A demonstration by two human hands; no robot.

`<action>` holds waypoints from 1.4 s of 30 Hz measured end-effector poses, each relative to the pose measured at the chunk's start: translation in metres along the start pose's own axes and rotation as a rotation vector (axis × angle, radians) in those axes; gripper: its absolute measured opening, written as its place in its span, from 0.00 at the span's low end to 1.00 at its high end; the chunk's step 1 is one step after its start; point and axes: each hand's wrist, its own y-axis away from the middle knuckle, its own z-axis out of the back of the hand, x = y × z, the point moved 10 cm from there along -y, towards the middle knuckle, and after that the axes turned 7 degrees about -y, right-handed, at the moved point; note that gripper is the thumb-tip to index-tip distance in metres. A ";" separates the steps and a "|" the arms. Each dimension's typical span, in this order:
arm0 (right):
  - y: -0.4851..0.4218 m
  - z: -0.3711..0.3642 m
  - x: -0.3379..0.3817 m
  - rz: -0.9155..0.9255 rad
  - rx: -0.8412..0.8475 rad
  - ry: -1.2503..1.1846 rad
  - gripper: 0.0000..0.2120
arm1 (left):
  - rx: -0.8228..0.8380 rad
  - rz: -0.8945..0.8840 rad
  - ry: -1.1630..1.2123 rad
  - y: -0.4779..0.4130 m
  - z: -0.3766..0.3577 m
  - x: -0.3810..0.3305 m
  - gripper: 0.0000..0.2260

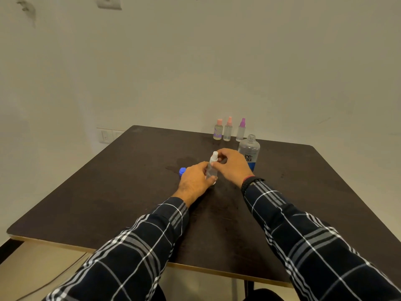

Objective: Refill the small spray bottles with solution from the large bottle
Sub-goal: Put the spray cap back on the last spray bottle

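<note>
My left hand grips the small clear plastic spray bottle mid-table, and my right hand pinches its white spray top. The big clear open bottle stands at two o'clock; my elbow could bump it and spill.

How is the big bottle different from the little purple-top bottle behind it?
The big bottle is wide; the purple-top bottle is thin. The big bottle's neck is open with no cap; the purple-top bottle wears its sprayer. The big bottle has a blue-and-white label; the purple-top one looks plain. Both stand upright on the table and look see-through.
</note>
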 end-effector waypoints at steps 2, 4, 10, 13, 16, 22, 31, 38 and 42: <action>-0.001 0.002 0.001 -0.030 -0.018 0.019 0.09 | 0.001 0.006 -0.008 0.000 0.000 0.000 0.19; -0.002 0.000 -0.001 -0.069 -0.038 0.023 0.09 | 0.005 0.012 -0.025 -0.001 -0.001 0.001 0.20; 0.000 -0.003 0.001 -0.092 -0.009 0.005 0.09 | 0.009 0.011 -0.027 -0.002 -0.002 0.002 0.20; -0.002 -0.002 0.003 -0.077 0.014 0.067 0.09 | 0.012 0.013 -0.021 -0.002 -0.002 0.002 0.20; -0.002 0.000 -0.003 -0.112 -0.015 0.111 0.16 | 0.014 0.014 -0.020 -0.002 -0.002 0.002 0.18; 0.002 0.007 -0.004 -0.072 0.092 -0.099 0.26 | 0.013 0.014 0.002 -0.002 -0.001 0.002 0.19; 0.003 0.001 -0.007 -0.018 0.070 -0.159 0.15 | 0.027 0.007 -0.007 -0.002 -0.002 0.002 0.19; 0.005 -0.009 -0.016 -0.082 0.030 -0.153 0.22 | 0.014 0.000 0.017 -0.001 -0.001 0.002 0.19; 0.002 -0.003 -0.006 0.014 0.104 -0.254 0.23 | 0.001 -0.006 -0.006 -0.001 0.001 0.001 0.22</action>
